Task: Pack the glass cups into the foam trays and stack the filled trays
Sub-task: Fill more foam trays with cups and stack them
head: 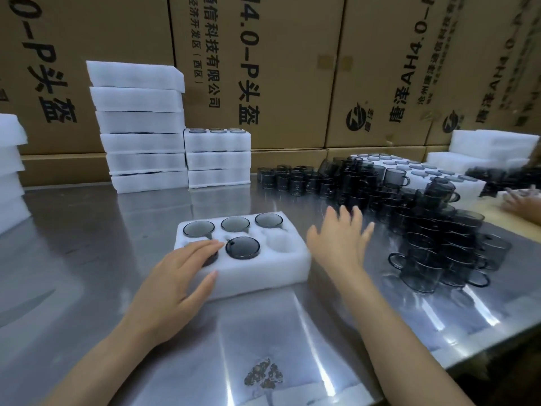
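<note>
A white foam tray (257, 273) lies on the steel table in front of me. Three smoky glass cups fill its back row, and another cup (242, 247) sits in the front middle pocket. My left hand (175, 276) rests flat over a cup in the front left pocket, thumb against the tray's front wall. The front right pocket (278, 242) holds nothing. My right hand (339, 238) hovers with spread fingers just right of the tray, holding nothing. A heap of loose dark glass cups (424, 230) spreads to the right.
Stacks of filled foam trays (143, 127) (218, 156) stand at the back left, and more foam (11, 171) at the far left edge. Another person's hand (524, 203) works at the right beside further trays (491, 148). Cardboard boxes (263, 68) wall off the back.
</note>
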Action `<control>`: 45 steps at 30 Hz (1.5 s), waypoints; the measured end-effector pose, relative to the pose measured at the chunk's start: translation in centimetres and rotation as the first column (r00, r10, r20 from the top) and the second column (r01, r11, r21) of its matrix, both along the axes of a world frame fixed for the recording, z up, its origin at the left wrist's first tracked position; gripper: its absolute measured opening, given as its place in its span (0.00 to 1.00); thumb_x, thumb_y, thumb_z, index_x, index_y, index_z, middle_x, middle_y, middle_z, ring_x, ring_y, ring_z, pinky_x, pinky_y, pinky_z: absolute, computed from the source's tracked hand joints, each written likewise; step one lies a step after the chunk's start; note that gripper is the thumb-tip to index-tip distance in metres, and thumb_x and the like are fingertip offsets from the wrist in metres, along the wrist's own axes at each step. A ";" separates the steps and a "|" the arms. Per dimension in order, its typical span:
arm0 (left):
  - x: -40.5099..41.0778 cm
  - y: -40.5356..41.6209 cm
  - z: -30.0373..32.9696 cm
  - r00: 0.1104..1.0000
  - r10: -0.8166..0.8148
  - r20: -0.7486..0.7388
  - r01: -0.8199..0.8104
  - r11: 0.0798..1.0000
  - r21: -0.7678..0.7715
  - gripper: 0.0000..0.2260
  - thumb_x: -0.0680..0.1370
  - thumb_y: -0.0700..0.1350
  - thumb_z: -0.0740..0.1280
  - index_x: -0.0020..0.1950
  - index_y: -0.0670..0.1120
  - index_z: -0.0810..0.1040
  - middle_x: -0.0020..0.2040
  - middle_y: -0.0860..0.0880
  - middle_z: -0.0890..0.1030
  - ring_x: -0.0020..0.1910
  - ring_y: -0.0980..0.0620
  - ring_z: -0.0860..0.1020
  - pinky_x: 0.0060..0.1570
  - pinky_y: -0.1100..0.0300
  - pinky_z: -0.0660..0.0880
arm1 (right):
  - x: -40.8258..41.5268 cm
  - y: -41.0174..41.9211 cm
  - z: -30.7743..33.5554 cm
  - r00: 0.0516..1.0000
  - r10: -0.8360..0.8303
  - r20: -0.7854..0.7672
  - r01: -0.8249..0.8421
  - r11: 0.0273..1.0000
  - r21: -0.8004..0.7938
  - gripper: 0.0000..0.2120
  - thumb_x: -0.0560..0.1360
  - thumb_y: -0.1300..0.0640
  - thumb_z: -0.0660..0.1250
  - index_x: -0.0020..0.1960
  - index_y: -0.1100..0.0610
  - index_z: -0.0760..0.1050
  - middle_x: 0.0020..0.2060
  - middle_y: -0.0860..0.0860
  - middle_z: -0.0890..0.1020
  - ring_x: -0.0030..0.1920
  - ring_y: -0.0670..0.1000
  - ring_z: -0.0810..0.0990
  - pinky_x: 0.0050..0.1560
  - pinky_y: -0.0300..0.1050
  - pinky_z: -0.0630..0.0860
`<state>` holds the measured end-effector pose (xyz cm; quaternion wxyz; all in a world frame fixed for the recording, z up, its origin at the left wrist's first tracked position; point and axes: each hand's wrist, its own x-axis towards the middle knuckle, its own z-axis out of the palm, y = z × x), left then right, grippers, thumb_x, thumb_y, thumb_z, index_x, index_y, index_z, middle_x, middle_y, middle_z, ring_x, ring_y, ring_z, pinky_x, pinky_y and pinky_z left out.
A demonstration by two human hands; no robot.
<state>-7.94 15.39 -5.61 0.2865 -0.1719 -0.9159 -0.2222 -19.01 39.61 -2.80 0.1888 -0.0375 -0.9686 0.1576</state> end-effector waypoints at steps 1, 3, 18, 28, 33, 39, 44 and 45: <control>-0.1 0.1 0.1 1.000 0.001 0.003 -0.001 1.000 0.005 0.25 0.76 0.58 0.53 0.67 0.48 0.73 0.65 0.58 0.73 0.64 0.55 0.72 0.62 0.58 0.67 | -0.3 0.8 0.0 0.996 -0.070 0.060 0.069 0.997 0.025 0.28 0.78 0.47 0.57 0.74 0.57 0.59 0.76 0.57 0.55 0.76 0.58 0.45 0.71 0.64 0.40; -0.2 0.2 0.1 1.000 0.001 0.004 -0.001 1.000 0.005 0.25 0.76 0.58 0.53 0.67 0.47 0.73 0.64 0.57 0.73 0.63 0.56 0.72 0.62 0.56 0.68 | -0.6 2.0 0.2 0.978 -0.174 0.116 0.171 0.984 0.040 0.27 0.77 0.47 0.58 0.72 0.57 0.62 0.75 0.58 0.55 0.75 0.60 0.45 0.70 0.68 0.39; -0.3 0.0 -0.1 1.000 0.004 0.010 -0.005 1.000 0.026 0.22 0.77 0.59 0.52 0.66 0.53 0.73 0.63 0.62 0.73 0.62 0.60 0.71 0.60 0.59 0.67 | -0.4 2.3 0.5 0.979 -0.096 0.181 0.089 0.995 0.042 0.16 0.77 0.49 0.57 0.57 0.57 0.75 0.57 0.57 0.79 0.61 0.58 0.73 0.59 0.51 0.66; 0.0 0.1 0.0 0.999 0.013 0.033 -0.014 1.000 0.023 0.23 0.77 0.59 0.51 0.66 0.53 0.72 0.62 0.62 0.72 0.61 0.60 0.72 0.59 0.61 0.66 | -1.0 1.2 -0.4 0.987 0.111 -0.113 -0.114 0.993 -0.022 0.17 0.77 0.56 0.62 0.66 0.53 0.70 0.61 0.52 0.75 0.63 0.56 0.68 0.57 0.50 0.68; 0.0 0.1 0.1 0.999 0.012 0.041 -0.013 1.000 0.029 0.23 0.76 0.59 0.51 0.66 0.54 0.72 0.62 0.63 0.72 0.60 0.61 0.72 0.59 0.62 0.66 | -1.5 2.0 -1.0 0.995 -0.093 -0.020 0.092 0.994 -0.050 0.23 0.75 0.47 0.64 0.65 0.57 0.66 0.65 0.56 0.66 0.65 0.59 0.61 0.60 0.53 0.65; 0.1 0.2 0.3 0.999 0.008 0.045 -0.009 1.000 0.026 0.23 0.77 0.59 0.51 0.66 0.52 0.73 0.62 0.61 0.73 0.60 0.61 0.72 0.58 0.65 0.64 | -2.0 2.7 -1.1 0.987 -0.055 0.148 0.081 0.982 -0.170 0.24 0.74 0.50 0.64 0.68 0.54 0.64 0.64 0.57 0.69 0.63 0.61 0.67 0.47 0.49 0.66; 0.2 0.2 0.3 0.999 0.011 0.050 -0.012 1.000 0.023 0.23 0.77 0.59 0.51 0.66 0.53 0.72 0.62 0.62 0.73 0.60 0.63 0.70 0.58 0.71 0.61 | -1.0 2.3 0.8 0.986 -0.045 -0.161 -0.051 0.837 -0.544 0.22 0.68 0.39 0.68 0.54 0.52 0.68 0.51 0.51 0.71 0.47 0.54 0.73 0.42 0.47 0.66; 0.3 0.2 0.3 0.998 0.012 0.055 -0.013 1.000 0.023 0.23 0.76 0.59 0.51 0.67 0.53 0.72 0.62 0.62 0.73 0.60 0.63 0.70 0.58 0.73 0.60 | -0.8 2.0 1.2 0.978 -0.021 -0.207 -0.113 0.783 -0.612 0.22 0.68 0.39 0.68 0.52 0.53 0.67 0.50 0.49 0.72 0.46 0.53 0.73 0.41 0.46 0.66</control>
